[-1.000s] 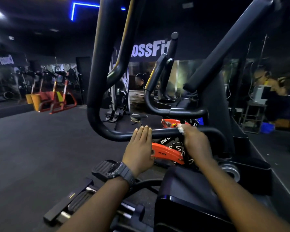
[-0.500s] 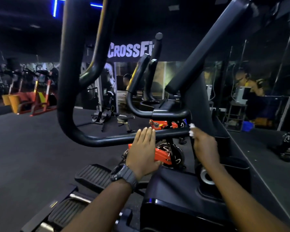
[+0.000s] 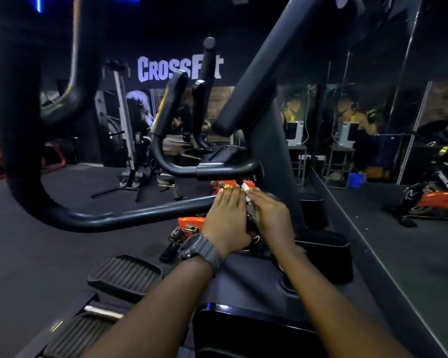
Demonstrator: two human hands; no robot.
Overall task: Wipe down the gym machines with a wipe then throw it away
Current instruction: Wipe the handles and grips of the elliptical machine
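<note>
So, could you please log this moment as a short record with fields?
setting: dim gym, CrossFit sign on the far wall
machine: black handlebar in front of the person
left hand: fingers straight, laid over the bar
right hand: pinching the white wipe at the bar
wrist: dark watch on the left
wipe status: in hand, not thrown away

White wipe (image 3: 244,189); black handlebar (image 3: 130,215); orange bike (image 3: 436,200).
</note>
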